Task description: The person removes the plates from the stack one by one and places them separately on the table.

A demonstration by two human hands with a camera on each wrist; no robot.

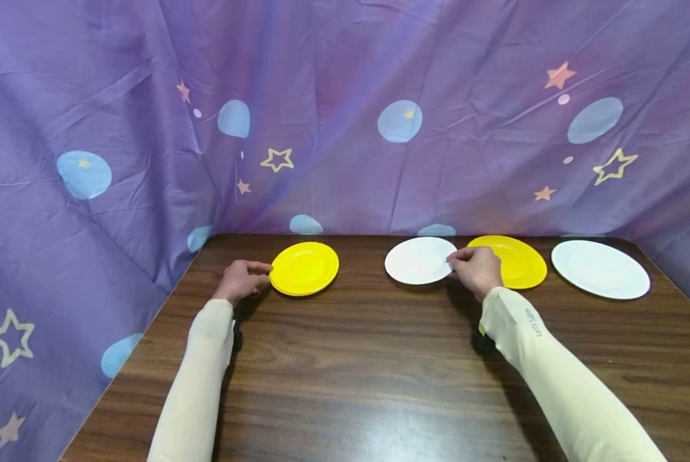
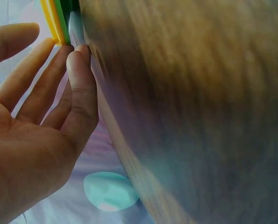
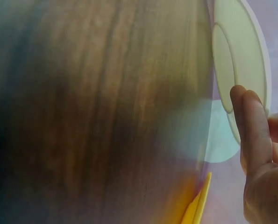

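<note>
My left hand (image 1: 242,281) is at the left edge of a yellow plate (image 1: 304,269), which has a second rim showing beneath it. In the left wrist view, extended fingertips (image 2: 54,43) meet the lower edge of yellow and green rims (image 2: 57,23), while one digit stands a little apart. With my right hand (image 1: 476,272) I pinch the right edge of a white plate (image 1: 419,260). The right wrist view shows fingers (image 3: 252,126) against this plate's underside (image 3: 244,51), with the thumb on its other side; it stands off the table.
Behind my right hand another yellow plate (image 1: 521,263) lies on the brown wooden table (image 1: 345,359). A larger white plate (image 1: 601,269) is at the far right. A purple patterned curtain (image 1: 333,96) hangs along the table's back and sides.
</note>
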